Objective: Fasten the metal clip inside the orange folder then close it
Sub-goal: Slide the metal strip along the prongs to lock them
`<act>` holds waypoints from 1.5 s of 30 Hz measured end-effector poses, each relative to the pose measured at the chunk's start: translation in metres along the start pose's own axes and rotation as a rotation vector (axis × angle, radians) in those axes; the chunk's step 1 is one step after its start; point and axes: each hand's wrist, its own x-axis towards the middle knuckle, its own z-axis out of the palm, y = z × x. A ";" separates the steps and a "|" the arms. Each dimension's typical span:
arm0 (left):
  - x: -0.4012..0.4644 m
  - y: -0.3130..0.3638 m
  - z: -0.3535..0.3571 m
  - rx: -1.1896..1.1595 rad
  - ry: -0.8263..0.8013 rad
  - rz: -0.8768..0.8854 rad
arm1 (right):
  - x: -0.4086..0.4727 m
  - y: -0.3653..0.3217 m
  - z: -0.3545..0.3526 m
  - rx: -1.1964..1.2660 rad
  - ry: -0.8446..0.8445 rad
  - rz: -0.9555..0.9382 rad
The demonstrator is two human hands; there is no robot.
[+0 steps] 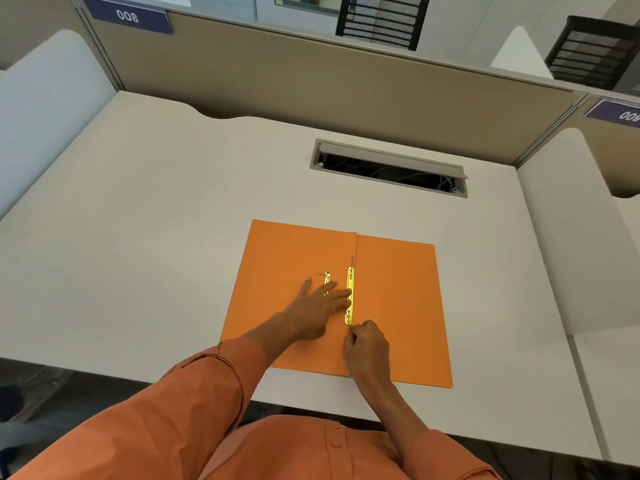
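From your head view, two purple number plates can be read: one (127,16) in the upper left of the frame shows "008", upside down from where you stand, and a second (620,114) at the right edge is cut off, showing only "00" and part of another digit. No brand or writing shows on the folder itself.

One orange folder (394,306) lies open and flat on the white bench (138,237), in the lower middle of the frame, with its fold running away from you. Two gold metal pieces lie inside it: a long metal clip (349,284) just left of the fold, and a shorter strip (327,277) a little further left, partly hidden under your hand. A thin prong sticks out past the far end of the long clip.

Your left hand (318,306) lies flat on the left leaf, fingers (341,295) spread and straight, their tips pressing on the middle of the long clip; it grips nothing. Your right hand (369,348) is curled at the near end of the clip, thumb and forefinger pinched together there; whether they hold the clip's end or a prong, you cannot tell.

One cable slot (389,168) with its lid raised sits in the bench beyond the folder. Two black mesh trays (382,19) show along the top of the frame.
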 end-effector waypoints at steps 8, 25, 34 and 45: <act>0.000 -0.001 0.007 -0.016 0.013 -0.001 | -0.006 0.012 0.005 0.115 0.041 0.011; -0.035 -0.004 0.015 -0.353 0.322 -0.183 | -0.020 0.032 0.005 0.210 0.000 -0.187; -0.110 -0.035 0.035 -0.600 0.545 -1.094 | -0.021 0.037 0.007 0.228 0.035 -0.278; -0.116 -0.038 0.037 -0.862 0.556 -1.199 | -0.021 0.039 0.010 0.244 0.062 -0.314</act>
